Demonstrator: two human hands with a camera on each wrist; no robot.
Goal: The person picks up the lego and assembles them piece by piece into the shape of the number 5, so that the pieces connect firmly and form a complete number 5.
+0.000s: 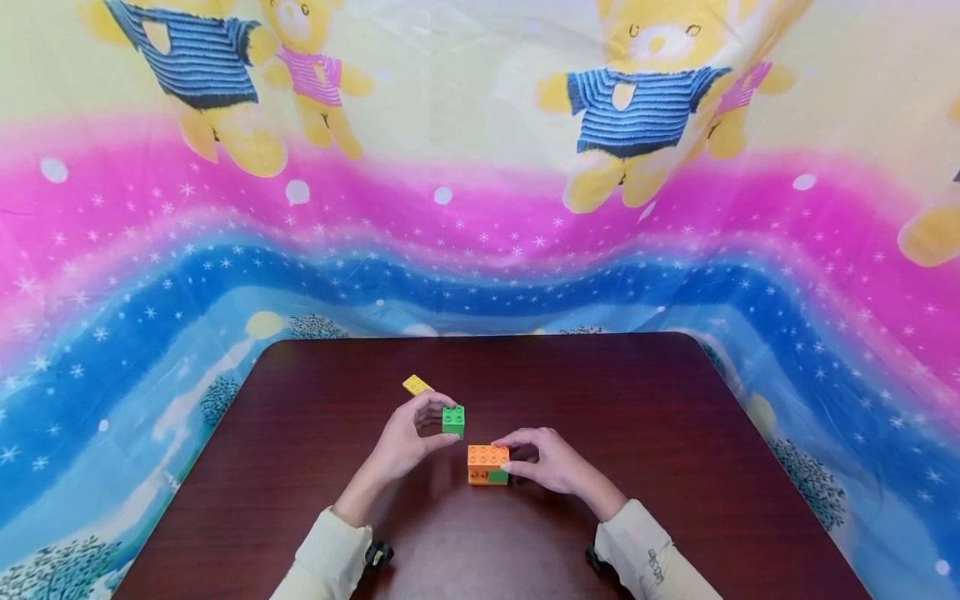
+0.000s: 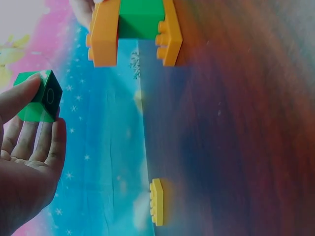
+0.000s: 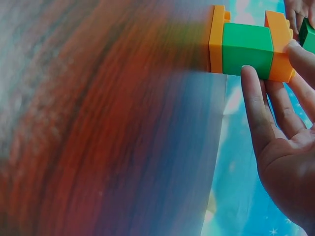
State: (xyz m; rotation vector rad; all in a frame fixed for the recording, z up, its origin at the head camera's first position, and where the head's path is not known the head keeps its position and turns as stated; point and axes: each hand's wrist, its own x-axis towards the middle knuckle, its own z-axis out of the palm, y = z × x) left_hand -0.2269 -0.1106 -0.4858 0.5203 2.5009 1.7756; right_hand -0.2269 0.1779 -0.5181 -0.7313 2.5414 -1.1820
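My left hand [image 1: 402, 437] pinches a green building block [image 1: 453, 419] with four studs on top, thumb on one side and fingers on the other. It is held up, to the left of a small stack and apart from it. The stack has a lower orange brick [image 3: 216, 42], a green block [image 3: 247, 49] at its right end, and an upper orange brick [image 1: 483, 455] bridging over the left gap. My right hand [image 1: 557, 462] holds the stack's right end, thumb and fingers at the upper orange brick, one fingertip against the green block.
Beyond my left hand, a flat yellow brick [image 1: 416, 384] lies on the dark wooden table [image 1: 600, 392]. A curtain [image 1: 480, 208] printed with bears and snowflakes hangs behind the table and along its sides.
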